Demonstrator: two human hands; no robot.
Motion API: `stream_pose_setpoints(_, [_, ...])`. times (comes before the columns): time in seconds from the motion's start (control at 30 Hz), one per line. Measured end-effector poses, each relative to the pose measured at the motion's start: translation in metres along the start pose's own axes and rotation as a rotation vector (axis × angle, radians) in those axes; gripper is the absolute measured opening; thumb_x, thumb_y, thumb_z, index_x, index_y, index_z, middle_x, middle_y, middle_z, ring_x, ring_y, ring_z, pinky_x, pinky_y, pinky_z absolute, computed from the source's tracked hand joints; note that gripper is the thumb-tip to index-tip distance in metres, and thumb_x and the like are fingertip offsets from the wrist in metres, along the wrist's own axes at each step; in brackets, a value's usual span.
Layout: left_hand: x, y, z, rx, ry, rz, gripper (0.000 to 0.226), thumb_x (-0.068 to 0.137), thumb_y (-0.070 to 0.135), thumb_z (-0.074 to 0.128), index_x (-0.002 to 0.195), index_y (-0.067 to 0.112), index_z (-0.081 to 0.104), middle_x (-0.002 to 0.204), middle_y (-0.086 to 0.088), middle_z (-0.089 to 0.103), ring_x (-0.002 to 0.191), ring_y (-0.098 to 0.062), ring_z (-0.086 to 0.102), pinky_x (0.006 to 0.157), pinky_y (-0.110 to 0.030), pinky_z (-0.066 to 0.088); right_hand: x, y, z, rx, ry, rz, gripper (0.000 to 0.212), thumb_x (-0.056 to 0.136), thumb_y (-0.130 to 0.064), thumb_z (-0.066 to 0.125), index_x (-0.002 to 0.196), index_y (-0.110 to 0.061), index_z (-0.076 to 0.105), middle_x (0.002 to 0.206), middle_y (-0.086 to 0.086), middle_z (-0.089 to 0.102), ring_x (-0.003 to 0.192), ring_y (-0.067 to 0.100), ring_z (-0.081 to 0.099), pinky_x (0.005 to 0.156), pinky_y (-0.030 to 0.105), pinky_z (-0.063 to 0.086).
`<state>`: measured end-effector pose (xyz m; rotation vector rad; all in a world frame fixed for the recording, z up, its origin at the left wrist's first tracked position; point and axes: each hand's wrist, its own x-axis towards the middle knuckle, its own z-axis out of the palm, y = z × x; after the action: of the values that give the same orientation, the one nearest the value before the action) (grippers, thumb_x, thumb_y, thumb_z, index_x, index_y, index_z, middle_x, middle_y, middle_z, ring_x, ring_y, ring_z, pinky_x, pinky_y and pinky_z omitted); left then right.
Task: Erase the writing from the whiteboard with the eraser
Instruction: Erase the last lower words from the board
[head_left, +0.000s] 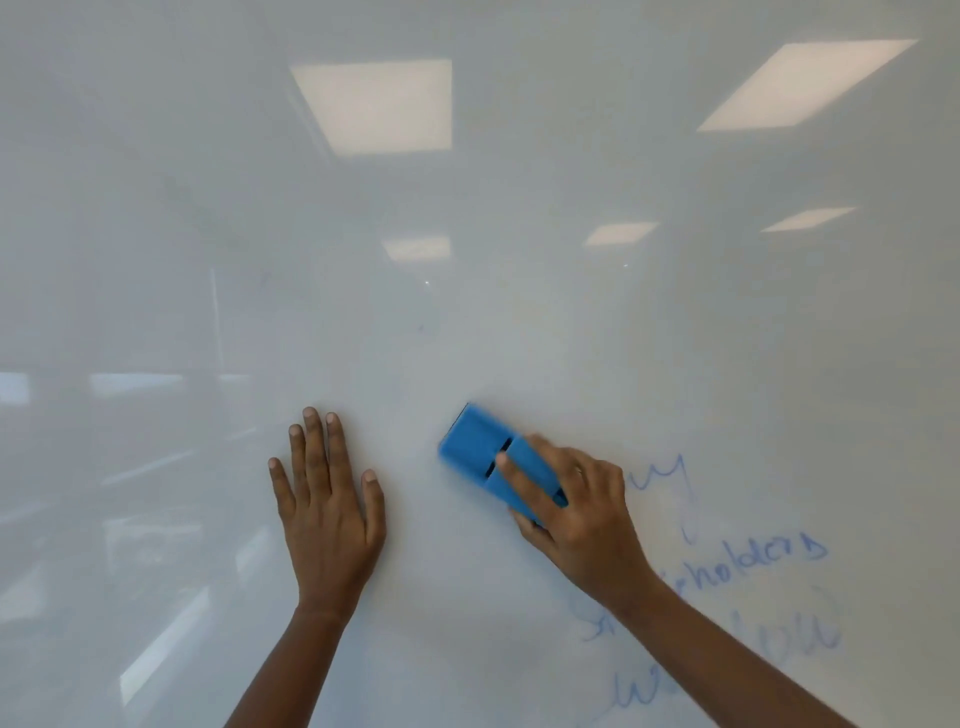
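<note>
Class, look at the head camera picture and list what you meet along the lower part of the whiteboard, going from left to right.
left hand flat on the whiteboard → blue eraser → right hand gripping the eraser → blue writing

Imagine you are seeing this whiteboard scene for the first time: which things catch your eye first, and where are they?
The bright blue eraser stands out most, pressed on the whiteboard just right of centre under the right hand. The left hand lies flat and open on the board beside it. Faint blue writing remains at the lower right, partly behind the right arm.
</note>
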<state>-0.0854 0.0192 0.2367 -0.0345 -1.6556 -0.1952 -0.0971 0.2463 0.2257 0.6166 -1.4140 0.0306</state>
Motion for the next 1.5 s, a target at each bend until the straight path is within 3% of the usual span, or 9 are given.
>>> stream_pose_setpoints(0.17, [-0.001,-0.002,0.000,0.001,-0.005,0.011,0.059,0.090,0.027,0.027,0.141,-0.001,0.018,0.148,-0.020,0.019,0.138,-0.026,0.011,0.113,-0.041,0.000,-0.009,0.062,-0.019,-0.070,-0.040,-0.219,0.030,0.096,-0.034,0.040,0.124,-0.026,0.047,0.122,0.006,0.063,0.098,0.021,0.051,0.073,0.036,0.041])
stream_pose_setpoints(0.4, [-0.001,0.000,-0.001,-0.001,0.000,0.012,0.059,0.090,0.027,0.027,0.141,-0.002,0.019,0.148,-0.021,0.020,0.138,-0.027,0.011,0.113,-0.040,-0.001,-0.048,0.140,-0.053,-0.141,0.020,0.613,0.050,0.093,-0.036,0.040,0.134,-0.008,0.043,0.130,0.029,0.048,0.098,0.047,0.051,0.076,0.055,0.045])
stream_pose_setpoints(0.6, [-0.001,0.001,0.000,-0.011,0.006,0.003,0.058,0.090,0.026,0.027,0.141,-0.003,0.020,0.148,-0.021,0.020,0.138,-0.026,0.011,0.113,-0.039,-0.001,-0.055,0.083,-0.035,-0.033,0.217,1.211,0.049,0.091,-0.024,0.049,0.137,-0.008,0.041,0.135,0.031,0.040,0.108,0.052,0.043,0.088,0.063,0.036])
stream_pose_setpoints(0.73, [-0.001,0.000,-0.001,-0.019,0.005,-0.001,0.059,0.090,0.026,0.027,0.141,-0.002,0.019,0.148,-0.020,0.019,0.138,-0.026,0.011,0.113,-0.039,-0.001,-0.047,0.012,-0.019,0.017,0.119,0.968,0.051,0.090,-0.035,0.041,0.131,-0.006,0.047,0.128,0.031,0.048,0.100,0.044,0.048,0.080,0.056,0.045])
stream_pose_setpoints(0.9, [-0.002,0.001,-0.003,-0.033,-0.001,-0.007,0.059,0.090,0.027,0.027,0.141,-0.001,0.019,0.149,-0.019,0.017,0.138,-0.026,0.009,0.113,-0.038,-0.002,-0.068,-0.053,-0.004,0.058,-0.039,0.301,0.037,0.098,-0.038,0.032,0.132,-0.024,0.035,0.127,0.010,0.042,0.093,0.026,0.047,0.074,0.039,0.039])
stream_pose_setpoints(1.03, [-0.013,-0.001,-0.006,-0.012,-0.031,0.061,0.057,0.090,0.025,0.029,0.140,-0.002,0.024,0.147,-0.020,0.020,0.139,-0.026,0.007,0.113,-0.040,-0.002,-0.090,-0.039,-0.009,0.058,-0.104,-0.179,0.033,0.091,-0.025,0.049,0.123,-0.032,0.049,0.128,0.000,0.046,0.093,0.020,0.059,0.070,0.034,0.043])
stream_pose_setpoints(1.13, [-0.028,-0.001,-0.005,0.008,-0.069,0.118,0.056,0.090,0.025,0.029,0.139,-0.001,0.023,0.146,-0.020,0.023,0.141,-0.020,0.000,0.113,-0.043,0.001,-0.096,0.002,-0.021,0.012,-0.163,-0.291,0.033,0.096,-0.022,0.042,0.127,-0.032,0.048,0.132,0.001,0.044,0.101,0.021,0.056,0.076,0.036,0.041])
stream_pose_setpoints(1.27, [-0.039,0.001,-0.001,0.007,-0.090,0.121,0.057,0.090,0.025,0.028,0.140,-0.002,0.019,0.147,-0.017,0.022,0.141,-0.017,-0.002,0.112,-0.043,0.002,-0.098,0.073,-0.040,-0.091,-0.119,-0.057,0.035,0.101,-0.034,0.030,0.135,-0.029,0.036,0.128,0.008,0.043,0.100,0.025,0.049,0.076,0.039,0.038])
stream_pose_setpoints(1.5, [-0.044,0.002,0.005,0.005,-0.072,0.102,0.057,0.090,0.024,0.027,0.140,0.000,0.019,0.145,-0.019,0.025,0.141,-0.016,-0.002,0.113,-0.042,0.000,-0.130,0.130,-0.072,-0.145,-0.035,0.861,0.055,0.090,-0.035,0.040,0.135,-0.003,0.040,0.133,0.031,0.042,0.107,0.050,0.047,0.084,0.060,0.043])
